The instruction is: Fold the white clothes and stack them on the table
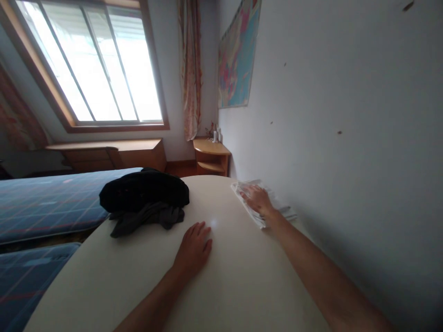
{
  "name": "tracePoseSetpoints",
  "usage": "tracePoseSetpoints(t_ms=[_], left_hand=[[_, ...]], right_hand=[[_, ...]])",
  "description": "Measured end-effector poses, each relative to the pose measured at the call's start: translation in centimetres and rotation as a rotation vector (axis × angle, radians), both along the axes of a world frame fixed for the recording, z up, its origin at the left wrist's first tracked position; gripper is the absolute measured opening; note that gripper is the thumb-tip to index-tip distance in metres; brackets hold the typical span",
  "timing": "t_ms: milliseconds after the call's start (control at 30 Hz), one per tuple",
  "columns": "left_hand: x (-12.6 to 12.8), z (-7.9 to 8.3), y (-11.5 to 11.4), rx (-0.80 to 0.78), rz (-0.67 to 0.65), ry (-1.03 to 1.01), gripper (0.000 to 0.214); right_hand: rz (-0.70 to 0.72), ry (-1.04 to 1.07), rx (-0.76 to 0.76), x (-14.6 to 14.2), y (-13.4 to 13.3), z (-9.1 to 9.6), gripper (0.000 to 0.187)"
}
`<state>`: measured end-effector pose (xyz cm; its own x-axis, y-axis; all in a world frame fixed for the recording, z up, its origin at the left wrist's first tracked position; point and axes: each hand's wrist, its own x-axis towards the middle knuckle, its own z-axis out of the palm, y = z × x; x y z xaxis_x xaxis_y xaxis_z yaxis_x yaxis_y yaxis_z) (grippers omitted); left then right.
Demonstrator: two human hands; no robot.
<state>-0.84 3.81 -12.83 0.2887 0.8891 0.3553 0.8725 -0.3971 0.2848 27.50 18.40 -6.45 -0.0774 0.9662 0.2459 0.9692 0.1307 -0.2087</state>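
My right hand (256, 198) lies flat, fingers stretched out, pressing on a white folded cloth (268, 205) at the far right of a white table (242, 276), close to the wall. My left hand (194, 248) rests palm down on the bare tabletop with fingers together and extended, holding nothing. A heap of black and dark grey clothing (145, 198) lies on the table's far left part, just beyond my left hand.
A white wall (346, 115) runs along the table's right side with a map (237, 55) hung on it. Beds with blue checked covers (44, 203) stand to the left. A wooden desk (114, 154) and a corner shelf (211, 157) sit under the window (93, 64).
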Motion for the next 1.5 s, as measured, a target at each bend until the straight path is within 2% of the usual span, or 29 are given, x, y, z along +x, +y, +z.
tracePoseSetpoints(t_ms=[100, 200, 300, 400, 667, 1200, 1333, 1500], left_hand=[[0.0, 0.0, 0.1, 0.010, -0.003, -0.004, 0.037], [-0.1, 0.0, 0.1, 0.026, 0.001, -0.010, 0.036], [-0.1, 0.2, 0.0, 0.034, -0.004, 0.000, 0.036], [0.0, 0.6, -0.1, 0.038, -0.014, 0.011, 0.036], [0.1, 1.2, -0.4, 0.001, 0.010, -0.035, 0.037], [-0.2, 0.5, 0.2, 0.055, 0.040, -0.129, 0.038], [-1.3, 1.9, 1.6, 0.182, 0.153, -0.168, 0.039], [-5.1, 5.7, 3.9, 0.313, 0.366, -0.026, 0.042]], right_hand=[[0.130, 0.008, 0.048, -3.3, -3.2, -0.6, 0.054], [0.194, 0.008, -0.009, -6.0, -6.7, -1.9, 0.055], [0.197, 0.028, -0.116, -7.3, -9.4, -3.4, 0.062], [0.206, 0.037, -0.175, -7.4, -10.9, -4.2, 0.066], [0.223, 0.057, -0.180, -7.1, -11.1, -4.2, 0.065], [0.217, 0.048, -0.187, -7.2, -11.3, -3.7, 0.064], [0.218, 0.044, -0.197, -7.2, -11.4, -3.5, 0.065], [0.219, 0.040, -0.209, -7.2, -11.3, -3.6, 0.064]])
